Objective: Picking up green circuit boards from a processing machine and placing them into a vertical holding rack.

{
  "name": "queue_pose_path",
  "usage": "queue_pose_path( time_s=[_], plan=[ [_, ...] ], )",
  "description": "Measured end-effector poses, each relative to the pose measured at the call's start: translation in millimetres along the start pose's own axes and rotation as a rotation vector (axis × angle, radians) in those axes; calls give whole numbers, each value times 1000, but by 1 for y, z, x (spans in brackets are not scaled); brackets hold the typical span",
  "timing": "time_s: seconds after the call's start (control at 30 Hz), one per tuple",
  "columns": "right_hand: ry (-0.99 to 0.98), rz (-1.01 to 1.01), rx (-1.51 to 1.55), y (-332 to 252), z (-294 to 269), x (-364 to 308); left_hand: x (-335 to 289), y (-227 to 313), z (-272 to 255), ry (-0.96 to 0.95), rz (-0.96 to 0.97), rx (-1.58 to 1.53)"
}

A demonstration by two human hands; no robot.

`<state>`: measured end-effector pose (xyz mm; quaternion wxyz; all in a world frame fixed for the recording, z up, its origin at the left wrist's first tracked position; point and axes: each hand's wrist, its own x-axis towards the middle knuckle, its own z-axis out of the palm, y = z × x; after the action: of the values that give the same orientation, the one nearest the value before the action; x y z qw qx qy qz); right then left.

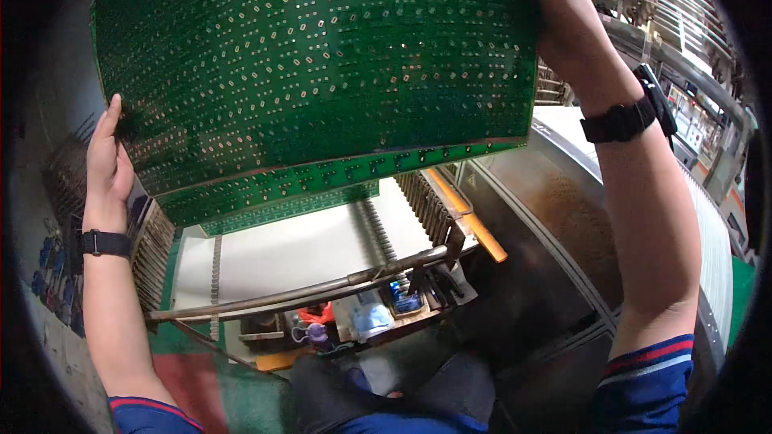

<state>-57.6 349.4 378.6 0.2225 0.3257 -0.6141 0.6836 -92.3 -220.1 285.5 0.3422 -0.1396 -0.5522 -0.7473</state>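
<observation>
A large green circuit board panel [322, 56], dotted with rows of pale pads, is held up in front of me and tilted. My left hand [108, 157] grips its left edge, the thumb and fingers partly behind the board. At the upper right edge my right hand [567, 24] has its fingers closed on the same panel; some fingertips are hidden by the frame's edge and the board. Just below the panel's lower edge, more green boards [293, 210] show over the rack. I cannot tell whether they touch the held panel.
Under the panel stands a rack with toothed side rails [426, 209], a white bed [281, 261] and a metal front bar [354, 280]. A shelf beneath carries a blue cloth [372, 317] and small bins. An orange bar [474, 221] and dark machine panel [555, 233] lie to the right.
</observation>
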Motion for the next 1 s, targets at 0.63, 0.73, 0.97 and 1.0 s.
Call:
queue_pose_path(
  time_s=[0.63,0.73,0.97,1.0],
  plan=[
    [6,64,-33,110,47,58,41,-49,-24,78,240,-35],
    [97,52,-35,128,69,57,53,-60,-34,78,237,-28],
    [113,115,41,175,79,63,56,-82,-39,158,213,38],
    [117,124,37,184,76,67,56,-84,-38,164,211,43]
  ],
)
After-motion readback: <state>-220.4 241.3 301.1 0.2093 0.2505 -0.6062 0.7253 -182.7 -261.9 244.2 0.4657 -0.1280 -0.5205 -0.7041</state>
